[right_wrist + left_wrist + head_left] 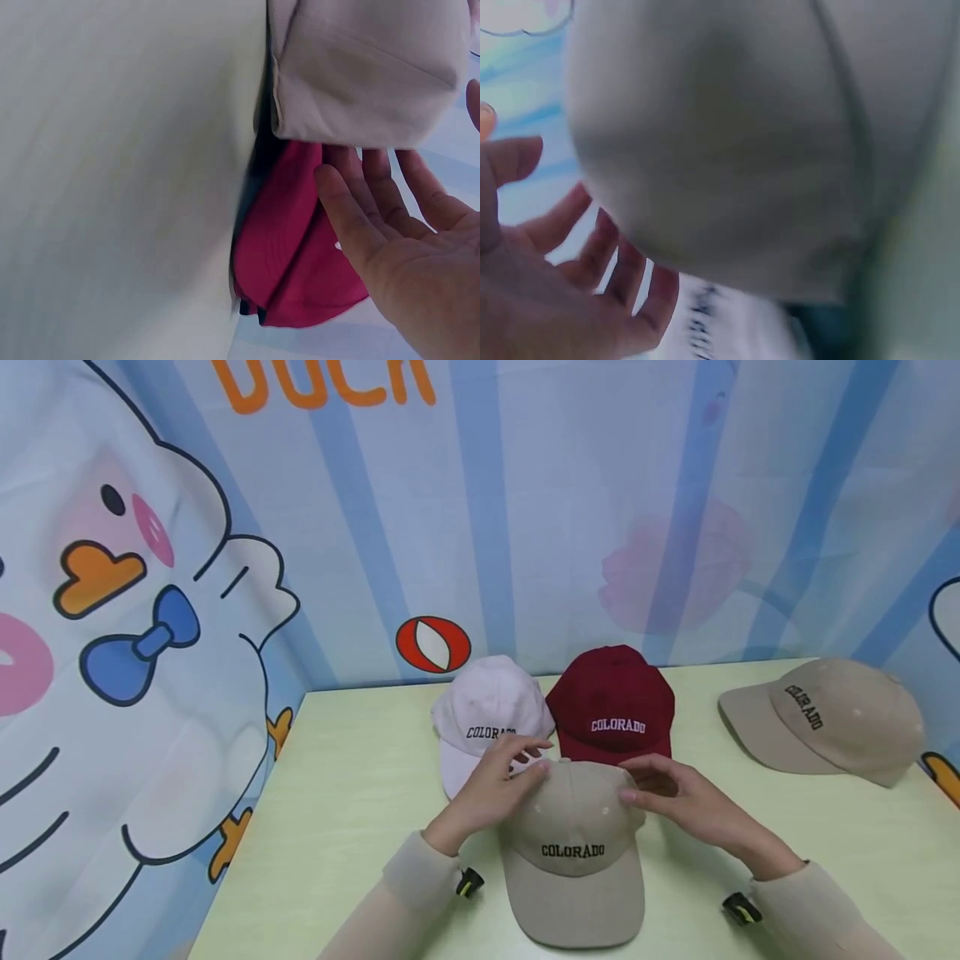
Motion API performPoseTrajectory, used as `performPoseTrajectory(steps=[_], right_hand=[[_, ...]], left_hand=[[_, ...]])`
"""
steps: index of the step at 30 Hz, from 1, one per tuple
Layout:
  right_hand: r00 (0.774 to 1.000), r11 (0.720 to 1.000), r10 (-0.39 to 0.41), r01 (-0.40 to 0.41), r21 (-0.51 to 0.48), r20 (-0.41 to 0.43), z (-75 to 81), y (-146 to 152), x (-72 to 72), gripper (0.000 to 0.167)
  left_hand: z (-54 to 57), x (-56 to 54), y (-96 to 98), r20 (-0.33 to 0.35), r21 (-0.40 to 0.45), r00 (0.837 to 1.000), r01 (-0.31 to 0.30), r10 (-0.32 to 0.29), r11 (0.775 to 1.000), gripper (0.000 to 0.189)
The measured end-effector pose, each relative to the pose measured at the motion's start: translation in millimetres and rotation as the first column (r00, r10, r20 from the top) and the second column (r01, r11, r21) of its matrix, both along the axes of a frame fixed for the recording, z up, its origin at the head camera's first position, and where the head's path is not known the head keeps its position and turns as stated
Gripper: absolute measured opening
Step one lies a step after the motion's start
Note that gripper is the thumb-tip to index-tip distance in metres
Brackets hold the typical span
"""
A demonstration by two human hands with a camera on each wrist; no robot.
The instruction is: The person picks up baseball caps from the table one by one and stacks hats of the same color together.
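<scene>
A beige baseball cap point(573, 827) marked COLORADO lies on the table with its brim toward me. At its upper left side is my left hand point(491, 789), fingers spread and gently bent; in the left wrist view the fingertips point(577, 196) reach behind the crown. My right hand point(690, 797) is on the opposite side, and the right wrist view has its loosely extended fingers point(341, 199) along the cap's back edge. Whether either hand presses the fabric is hard to tell. Behind stand a white cap point(491, 697), partly covered by my left hand, and a dark red cap point(611, 702).
Another beige cap point(840, 718) sits at the table's far right, brim pointing left. The pale yellow-green table point(337, 793) ends at a blue striped cloth backdrop point(525, 527) with a cartoon duck point(165, 735) on the left.
</scene>
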State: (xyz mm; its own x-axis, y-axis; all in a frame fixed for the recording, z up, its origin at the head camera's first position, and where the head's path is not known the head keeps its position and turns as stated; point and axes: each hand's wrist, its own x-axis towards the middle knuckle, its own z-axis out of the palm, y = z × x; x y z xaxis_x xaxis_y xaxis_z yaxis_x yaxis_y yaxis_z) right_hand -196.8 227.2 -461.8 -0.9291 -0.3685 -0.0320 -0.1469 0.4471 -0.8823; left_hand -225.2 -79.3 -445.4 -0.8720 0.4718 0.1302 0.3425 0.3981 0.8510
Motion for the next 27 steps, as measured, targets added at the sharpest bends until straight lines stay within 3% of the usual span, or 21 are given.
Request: performPoseTrajectory(steps=[6, 9, 12, 21, 27], right_hand=[[0.998, 0.998, -0.066, 0.066, -0.017, -0.022, 10.1, 15.1, 5.9, 0.048], [0.994, 0.995, -0.103, 0.103, 0.004, -0.035, 14.5, 25.6, 9.3, 0.051], [0.989, 0.99, -0.136, 0.138, 0.034, -0.053, 18.3, 37.0, 12.4, 0.053], [0.957, 0.956, -0.254, 0.27, 0.114, -0.137, 23.4, 66.6, 15.2, 0.054], [0.923, 0.93, -0.35, 0.363, 0.055, -0.16, 18.7, 85.9, 16.0, 0.056]], left_hand=[[25.5, 20.1, 30.9, -0.043, 0.016, 0.998, -0.04, 0.04, 0.999, 0.035], [34.2, 30.5, 51.4, -0.075, 0.006, 0.997, -0.022, 0.023, 1.0, 0.039], [41.3, 39.9, 71.9, -0.056, 0.023, 0.998, 0.017, -0.015, 1.0, 0.043], [46.0, 54.1, 120.3, 0.003, 0.035, 0.997, 0.071, -0.071, 0.997, 0.05], [41.9, 56.0, 147.4, 0.095, 0.066, 0.995, 0.002, -0.009, 0.998, 0.056]])
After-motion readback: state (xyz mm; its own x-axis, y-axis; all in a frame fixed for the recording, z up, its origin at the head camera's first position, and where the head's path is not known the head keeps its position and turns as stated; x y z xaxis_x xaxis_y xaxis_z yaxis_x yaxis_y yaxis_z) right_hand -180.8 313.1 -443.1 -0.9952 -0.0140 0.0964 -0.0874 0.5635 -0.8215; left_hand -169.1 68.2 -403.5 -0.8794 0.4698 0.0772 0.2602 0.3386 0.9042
